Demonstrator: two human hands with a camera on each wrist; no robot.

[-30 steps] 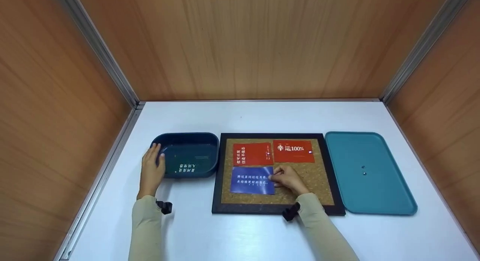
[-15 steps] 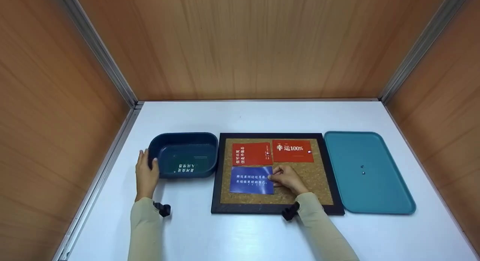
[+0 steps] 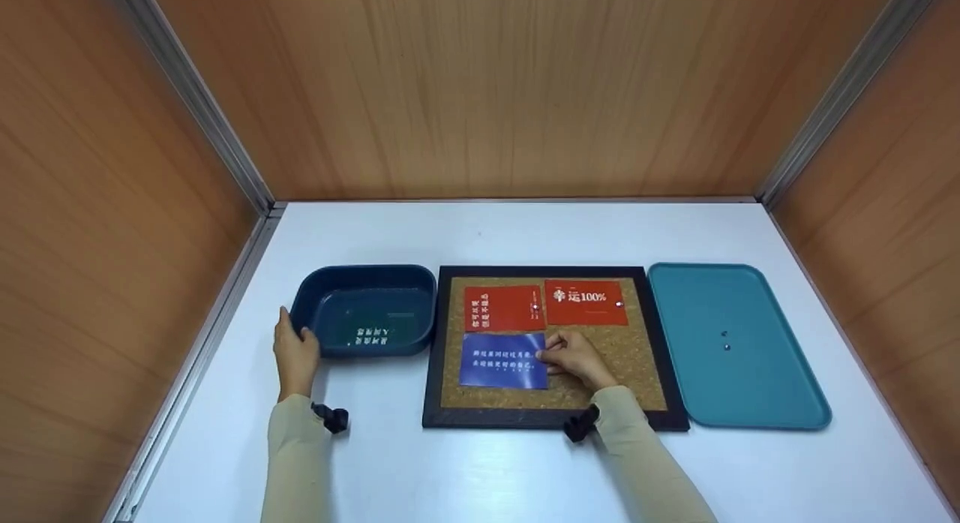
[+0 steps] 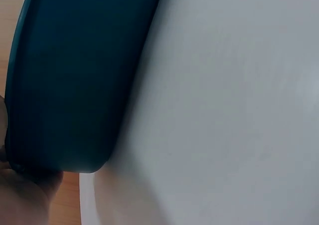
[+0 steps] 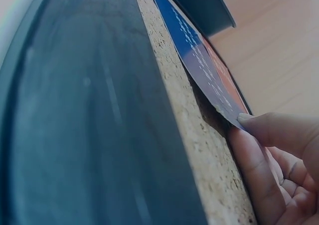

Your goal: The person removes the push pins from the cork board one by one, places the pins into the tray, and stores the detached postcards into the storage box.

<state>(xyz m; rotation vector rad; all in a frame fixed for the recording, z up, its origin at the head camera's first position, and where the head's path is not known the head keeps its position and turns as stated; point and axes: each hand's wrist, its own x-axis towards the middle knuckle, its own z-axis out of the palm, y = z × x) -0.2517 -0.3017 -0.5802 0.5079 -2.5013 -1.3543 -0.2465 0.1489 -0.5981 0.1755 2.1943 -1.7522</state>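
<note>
My left hand (image 3: 295,354) holds the left wall of a dark blue bin (image 3: 365,309), thumb at the rim and fingers on the outside. The left wrist view shows that bin wall (image 4: 70,85) with a bit of my hand (image 4: 22,197) against its corner. A dark card with white text (image 3: 373,335) lies inside the bin. My right hand (image 3: 571,356) pinches the right edge of a blue card (image 3: 501,361) on the cork board (image 3: 630,358). In the right wrist view the blue card's (image 5: 199,60) edge is lifted off the cork under my fingertips (image 5: 259,130).
Two red cards (image 3: 504,308) (image 3: 586,302) lie on the upper part of the black-framed board. A teal tray (image 3: 750,388) with two small pins (image 3: 725,340) sits right of the board. Wooden walls enclose the white table (image 3: 487,230) on three sides.
My left hand moved from over the bin's rim to its outer left wall, and the bin's left side shifted slightly left. My right hand stayed on the blue card.
</note>
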